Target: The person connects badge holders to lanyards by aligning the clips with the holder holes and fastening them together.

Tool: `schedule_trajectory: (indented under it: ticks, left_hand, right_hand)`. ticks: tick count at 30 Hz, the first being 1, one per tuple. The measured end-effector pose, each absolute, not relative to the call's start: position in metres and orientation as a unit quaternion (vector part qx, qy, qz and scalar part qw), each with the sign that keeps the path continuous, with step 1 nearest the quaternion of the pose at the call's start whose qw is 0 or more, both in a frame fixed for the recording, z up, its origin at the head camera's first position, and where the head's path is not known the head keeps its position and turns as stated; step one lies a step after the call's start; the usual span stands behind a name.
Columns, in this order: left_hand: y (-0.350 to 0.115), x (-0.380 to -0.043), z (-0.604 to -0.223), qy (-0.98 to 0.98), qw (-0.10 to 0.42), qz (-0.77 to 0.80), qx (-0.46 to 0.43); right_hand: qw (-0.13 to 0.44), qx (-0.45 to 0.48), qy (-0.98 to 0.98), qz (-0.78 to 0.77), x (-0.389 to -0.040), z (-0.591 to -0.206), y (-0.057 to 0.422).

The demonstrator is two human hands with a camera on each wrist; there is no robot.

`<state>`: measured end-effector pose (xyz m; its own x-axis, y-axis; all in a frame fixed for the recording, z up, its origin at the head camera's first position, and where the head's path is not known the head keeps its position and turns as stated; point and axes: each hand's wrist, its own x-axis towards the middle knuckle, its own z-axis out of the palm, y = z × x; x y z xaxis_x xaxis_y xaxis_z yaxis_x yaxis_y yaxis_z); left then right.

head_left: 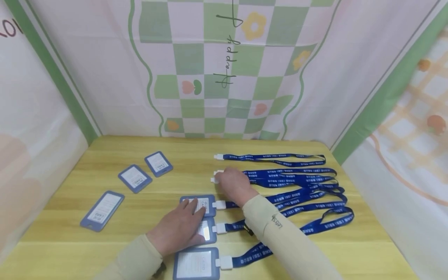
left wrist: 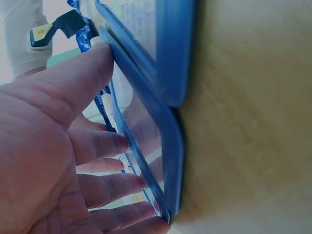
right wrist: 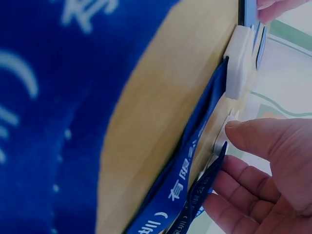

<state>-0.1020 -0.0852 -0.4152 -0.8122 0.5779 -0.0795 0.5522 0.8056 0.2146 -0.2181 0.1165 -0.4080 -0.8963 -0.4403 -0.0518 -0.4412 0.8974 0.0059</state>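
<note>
My left hand (head_left: 182, 227) lies over two blue-framed ID badge holders, the upper one (head_left: 209, 202) and the one below it (head_left: 210, 234), with its fingers fairly straight. In the left wrist view, the thumb and fingertips touch the edges of a badge holder (left wrist: 170, 141). My right hand (head_left: 237, 186) pinches the white clip (right wrist: 223, 134) of a blue lanyard (right wrist: 207, 183) between thumb and fingers. A second white clip (head_left: 213, 180) shows beside its fingertips. Nearest me, another badge holder (head_left: 196, 263) is joined to a lanyard by its white clip (head_left: 226, 262).
Three loose badge holders, a far one (head_left: 159, 163), a middle one (head_left: 135, 178) and a near one (head_left: 102, 210), lie at the left of the wooden table (head_left: 70, 249). A lanyard (head_left: 273, 157) lies at the back. Several overlap under my right forearm. Patterned cloth (head_left: 189, 58) hangs behind.
</note>
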Motion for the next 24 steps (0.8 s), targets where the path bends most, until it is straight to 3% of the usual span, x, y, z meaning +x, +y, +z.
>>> schedule_trajectory:
  ticks: [10, 24]
  left_hand:
    - [-0.085, -0.100, -0.420, 0.949, 0.058, 0.082, 0.300]
    - [-0.089, -0.098, -0.420, 0.947, 0.037, 0.088, 0.307]
  right_hand:
    - [0.009, -0.222, 0.975, -0.003, -0.217, -0.414, 0.110]
    - [0.050, -0.180, 0.982, -0.020, -0.219, -0.415, 0.104]
